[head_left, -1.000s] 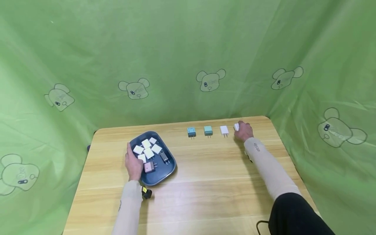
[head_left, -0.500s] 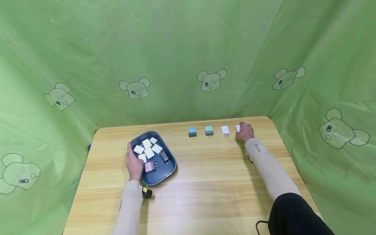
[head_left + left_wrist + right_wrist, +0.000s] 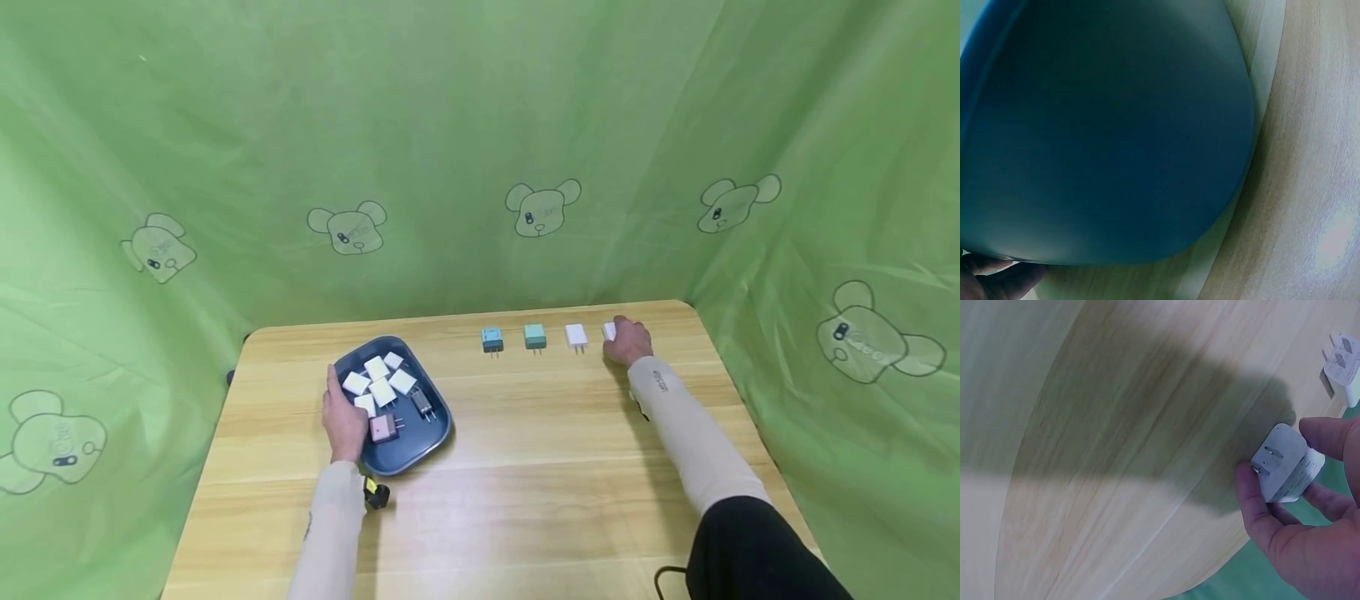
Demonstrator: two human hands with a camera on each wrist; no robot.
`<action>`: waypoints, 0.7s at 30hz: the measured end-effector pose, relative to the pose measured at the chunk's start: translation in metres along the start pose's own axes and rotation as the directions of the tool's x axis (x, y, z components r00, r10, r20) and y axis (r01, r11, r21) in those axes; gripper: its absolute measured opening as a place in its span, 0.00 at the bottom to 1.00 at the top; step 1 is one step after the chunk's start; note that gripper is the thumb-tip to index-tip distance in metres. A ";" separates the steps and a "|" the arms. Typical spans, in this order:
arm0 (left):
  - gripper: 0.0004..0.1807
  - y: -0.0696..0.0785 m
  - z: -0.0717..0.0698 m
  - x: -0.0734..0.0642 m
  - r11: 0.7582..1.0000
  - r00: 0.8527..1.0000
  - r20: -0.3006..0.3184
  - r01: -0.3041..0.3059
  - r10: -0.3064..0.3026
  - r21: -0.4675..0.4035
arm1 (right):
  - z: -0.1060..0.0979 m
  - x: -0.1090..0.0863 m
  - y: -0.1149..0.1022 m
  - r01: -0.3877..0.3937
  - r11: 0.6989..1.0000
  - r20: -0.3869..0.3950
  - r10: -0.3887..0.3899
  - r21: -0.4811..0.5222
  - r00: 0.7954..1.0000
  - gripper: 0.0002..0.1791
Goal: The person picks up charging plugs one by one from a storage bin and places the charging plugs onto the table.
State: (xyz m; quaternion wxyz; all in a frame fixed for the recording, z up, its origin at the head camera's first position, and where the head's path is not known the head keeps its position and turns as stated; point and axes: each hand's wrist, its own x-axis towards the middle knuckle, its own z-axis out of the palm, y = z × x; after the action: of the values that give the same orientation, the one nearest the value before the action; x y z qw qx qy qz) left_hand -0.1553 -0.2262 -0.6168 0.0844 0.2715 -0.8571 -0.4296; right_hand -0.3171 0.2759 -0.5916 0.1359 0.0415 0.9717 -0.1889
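Note:
My left hand (image 3: pixel 345 423) lies along the left side of a dark blue tray (image 3: pixel 412 457), its fingers stretched along the outer wall. In the left wrist view, fingers (image 3: pixel 1013 282) touch the tray's edge at the lower left. Over at the far right of the table, my right hand (image 3: pixel 628 343) pinches a white charger plug (image 3: pixel 1280 459) between thumb and fingers. Its two metal prongs face the camera in the right wrist view. A second white charger plug (image 3: pixel 576 336) lies left of that hand, in a row with a green one (image 3: pixel 535 336) and a blue one (image 3: pixel 492 338).
Inside the tray lie several white charger plugs (image 3: pixel 382 392), a pink one (image 3: pixel 382 428) and a dark one (image 3: pixel 422 404). The wooden table (image 3: pixel 517 467) has a rounded far right corner. A green curtain (image 3: pixel 450 125) hangs behind it and on both sides.
The head view has shifted slightly. Both hands stay where they were: the left at the tray, the right still holding the white charger plug at the row's end.

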 end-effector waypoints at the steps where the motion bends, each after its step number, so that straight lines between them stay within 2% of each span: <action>1: 0.58 0.000 0.000 0.000 1.000 1.000 0.001 -0.002 0.002 0.001 | 0.000 0.000 0.001 0.000 1.000 0.001 0.000 -0.002 1.000 0.38; 11: 0.58 -0.002 0.000 0.002 1.000 1.000 -0.008 -0.009 0.009 0.019 | -0.005 -0.005 0.000 0.001 0.998 -0.021 0.000 0.057 1.000 0.40; 15: 0.58 -0.001 0.000 0.001 1.000 1.000 -0.005 -0.014 0.014 0.018 | -0.009 -0.005 -0.005 -0.007 0.997 -0.074 0.013 0.080 0.997 0.39; 21: 0.58 -0.002 0.000 0.001 1.000 1.000 -0.009 -0.019 0.019 0.016 | -0.016 0.000 -0.016 -0.006 0.999 -0.165 0.012 0.033 0.986 0.38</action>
State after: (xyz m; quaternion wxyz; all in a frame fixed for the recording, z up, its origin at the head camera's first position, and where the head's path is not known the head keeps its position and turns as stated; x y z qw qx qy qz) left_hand -0.1550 -0.2274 -0.6181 0.0899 0.2661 -0.8627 -0.4206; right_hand -0.3236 0.2669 -0.5713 0.0550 0.0636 0.9762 -0.2001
